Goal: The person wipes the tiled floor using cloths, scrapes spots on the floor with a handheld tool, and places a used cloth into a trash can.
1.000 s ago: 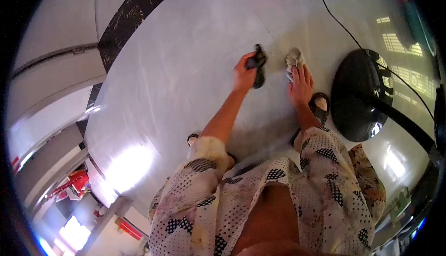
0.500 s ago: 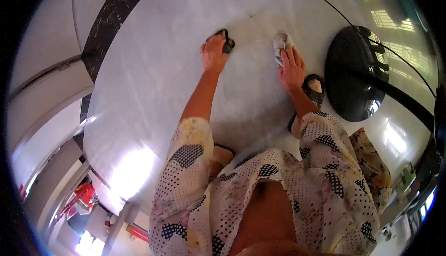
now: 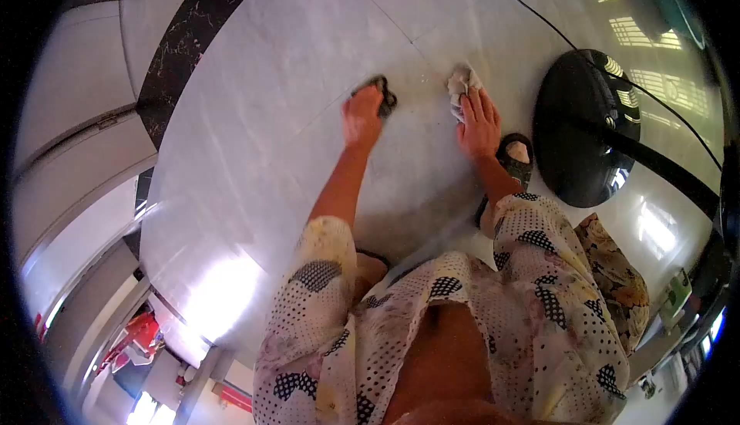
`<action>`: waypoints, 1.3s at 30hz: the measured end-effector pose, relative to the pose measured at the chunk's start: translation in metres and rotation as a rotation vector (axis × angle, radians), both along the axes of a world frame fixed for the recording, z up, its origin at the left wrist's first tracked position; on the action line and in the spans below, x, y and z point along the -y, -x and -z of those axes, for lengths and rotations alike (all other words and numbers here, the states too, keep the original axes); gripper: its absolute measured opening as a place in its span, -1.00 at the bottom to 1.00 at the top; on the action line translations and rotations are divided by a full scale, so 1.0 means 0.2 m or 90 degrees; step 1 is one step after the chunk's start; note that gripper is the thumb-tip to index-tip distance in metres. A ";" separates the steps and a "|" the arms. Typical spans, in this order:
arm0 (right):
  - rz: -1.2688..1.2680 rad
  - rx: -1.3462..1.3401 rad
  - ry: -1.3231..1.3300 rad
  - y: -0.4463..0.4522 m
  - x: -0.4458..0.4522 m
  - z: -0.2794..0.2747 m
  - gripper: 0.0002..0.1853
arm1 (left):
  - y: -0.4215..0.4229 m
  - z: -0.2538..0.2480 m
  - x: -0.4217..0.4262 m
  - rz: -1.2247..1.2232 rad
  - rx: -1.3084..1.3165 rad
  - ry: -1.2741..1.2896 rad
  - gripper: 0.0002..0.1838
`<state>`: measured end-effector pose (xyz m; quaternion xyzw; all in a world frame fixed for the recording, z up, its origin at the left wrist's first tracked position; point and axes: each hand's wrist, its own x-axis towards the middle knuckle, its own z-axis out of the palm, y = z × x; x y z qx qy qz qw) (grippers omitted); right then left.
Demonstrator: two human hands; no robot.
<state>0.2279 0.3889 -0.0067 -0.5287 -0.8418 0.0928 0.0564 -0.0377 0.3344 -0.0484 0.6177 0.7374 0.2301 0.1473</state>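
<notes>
My left hand [image 3: 362, 119] is closed over a dark crumpled scrubbing pad [image 3: 385, 95] on the pale floor [image 3: 293, 155]. Part of the pad shows beyond my fingers; its exact material is hard to make out. To the right, my right hand [image 3: 481, 126] presses its fingers onto a whitish, stained rag [image 3: 462, 84]. The rag lies bunched on the floor, its far end sticking out past my fingertips. A thin dark line between floor tiles runs ahead of both hands.
A round black stand base [image 3: 578, 147] with a dark pole is right of my right hand. A black cord [image 3: 539, 16] crosses the floor beyond it. My slippered foot [image 3: 515, 159] is close to my right wrist. A dark marble border [image 3: 181, 47] curves at left.
My left hand and the dark pad have shifted slightly right and nearer in view. My right hand and the rag also appear a little lower. The whole view has tilted slightly.
</notes>
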 end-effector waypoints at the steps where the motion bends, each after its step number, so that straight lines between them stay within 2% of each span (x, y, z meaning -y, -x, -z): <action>1: -0.001 -0.006 -0.004 0.00 0.00 0.00 -0.39 | 0.05 -0.05 -0.14 -0.029 -0.004 0.009 -0.64; 3: 0.000 -0.010 -0.007 0.00 0.00 0.02 -0.40 | 0.09 -0.06 -0.29 -0.082 -0.054 -0.070 -0.66; 5: 0.007 -0.005 0.002 -0.01 0.00 0.00 -0.40 | 0.09 -0.07 -0.30 -0.098 0.014 -0.028 -0.57; 6: 0.012 -0.001 0.015 -0.01 0.00 -0.01 -0.40 | 0.09 -0.08 -0.25 -0.083 0.022 0.073 -0.53; 7: 0.013 0.000 0.026 0.01 0.00 -0.03 -0.39 | 0.06 -0.11 -0.16 -0.073 0.028 0.172 -0.49; 9: 0.020 0.004 0.030 0.03 0.01 -0.05 -0.38 | 0.02 0.00 0.21 -0.021 0.055 0.010 -0.50; 11: 0.020 0.004 0.029 0.02 0.02 -0.04 -0.37 | -0.04 -0.18 0.46 -0.048 0.009 0.140 -0.50; 15: -0.001 -0.003 0.015 0.01 0.02 -0.03 -0.39 | 0.08 -0.06 0.41 -0.114 0.036 0.007 -0.49; 16: -0.005 -0.005 0.013 0.01 0.02 -0.03 -0.40 | 0.10 -0.08 0.30 -0.148 -0.029 0.019 -0.51; 19: -0.002 -0.007 0.011 0.00 0.01 -0.01 -0.41 | 0.23 -0.08 -0.03 -0.164 -0.029 0.023 -0.52; 21: -0.007 -0.003 0.000 0.00 0.00 -0.01 -0.41 | 0.24 -0.05 -0.08 -0.148 -0.032 0.067 -0.51; 24: -0.002 0.004 0.033 0.02 -0.02 -0.10 -0.40 | 0.15 -0.08 0.17 -0.016 -0.046 0.049 -0.40; 25: 0.003 0.014 0.059 0.02 0.00 -0.11 -0.40 | 0.10 -0.12 0.31 0.030 -0.055 0.102 -0.42; 27: -0.007 -0.008 0.005 0.00 0.01 -0.01 -0.40 | 0.01 -0.21 0.60 0.120 -0.067 0.201 -0.46; 29: -0.012 -0.008 -0.015 -0.02 0.02 0.02 -0.40 | -0.03 -0.14 0.96 0.280 -0.080 0.324 -0.40; 30: -0.011 0.000 -0.009 -0.01 0.01 0.02 -0.41 | -0.04 -0.13 1.01 0.306 -0.064 0.303 -0.39; 32: -0.010 0.006 -0.019 0.00 -0.03 0.02 -0.41 | -0.06 -0.15 1.00 0.357 -0.034 0.254 -0.37; 34: -0.014 0.005 -0.031 -0.01 -0.01 0.02 -0.41 | -0.09 -0.18 0.82 0.394 -0.151 0.247 -0.41; 35: -0.013 0.012 -0.020 -0.01 0.01 0.02 -0.41 | -0.10 -0.11 0.67 0.334 -0.155 0.300 -0.51; 36: -0.010 0.017 -0.015 -0.02 0.00 0.02 -0.40 | -0.12 -0.23 0.45 0.284 -0.206 0.368 -0.57; 37: -0.005 0.023 -0.017 -0.02 -0.02 0.03 -0.40 | -0.04 -0.02 0.39 0.195 -0.020 0.059 -0.59; 38: -0.014 0.038 -0.025 -0.03 -0.03 0.05 -0.39 | -0.05 -0.11 0.23 0.092 -0.016 0.158 -0.57; 39: -0.006 0.051 -0.012 -0.03 -0.02 0.06 -0.39 | -0.05 -0.07 0.17 0.074 -0.022 0.004 -0.51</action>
